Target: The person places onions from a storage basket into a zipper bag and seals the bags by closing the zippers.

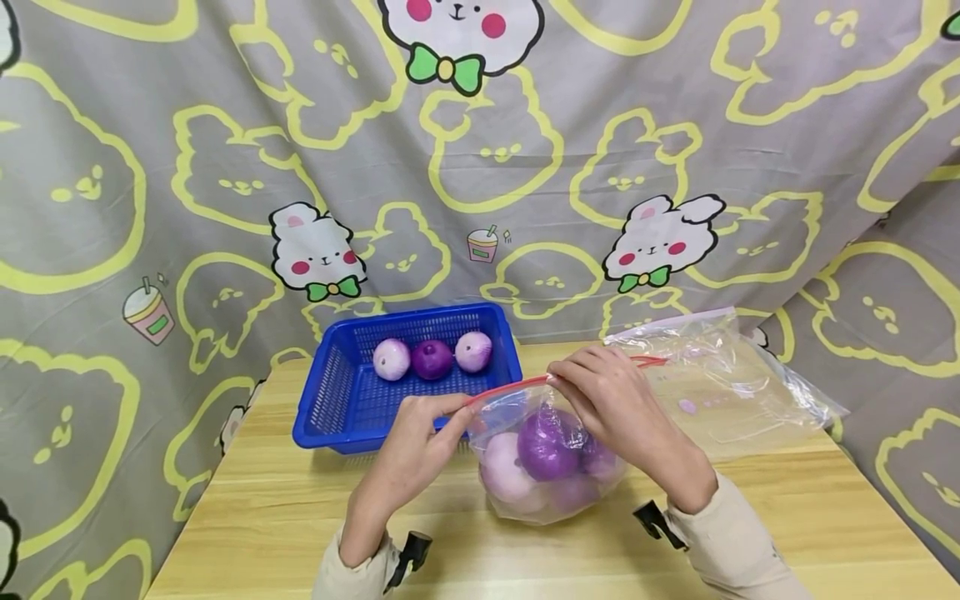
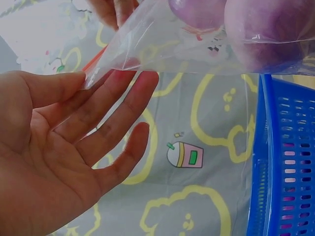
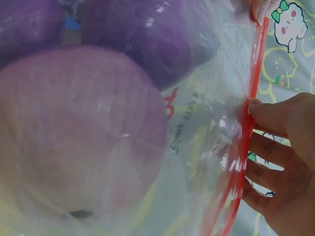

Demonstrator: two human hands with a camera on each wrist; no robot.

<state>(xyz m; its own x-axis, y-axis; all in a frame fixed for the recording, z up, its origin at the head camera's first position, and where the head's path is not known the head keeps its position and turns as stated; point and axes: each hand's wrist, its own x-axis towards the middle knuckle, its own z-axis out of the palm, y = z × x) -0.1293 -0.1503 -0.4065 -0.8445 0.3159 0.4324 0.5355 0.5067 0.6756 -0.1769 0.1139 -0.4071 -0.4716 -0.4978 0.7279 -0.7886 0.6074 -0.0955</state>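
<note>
Head view: the worktop (image 1: 240, 525) carries a blue basket (image 1: 330, 398) and, just beside it, a clear zip bag (image 1: 501, 413), likely limp, slippery and bottom-heavy, best taken by its mouth. Left hand (image 1: 416, 443) and right hand (image 1: 618, 406) angle inward from opposite sides, thumbs and fingers pinching that mouth above bulging onions (image 1: 550, 447), along a thin red strip (image 1: 510, 388).

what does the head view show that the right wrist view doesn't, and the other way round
Only head: three onions in the blue basket, and a second clear bag lying on the table.
Only right wrist: dark lettering on the red-sealed bag.
Both: that bag with onions inside, left grip and right grip at its seal, patterned curtain.
</note>
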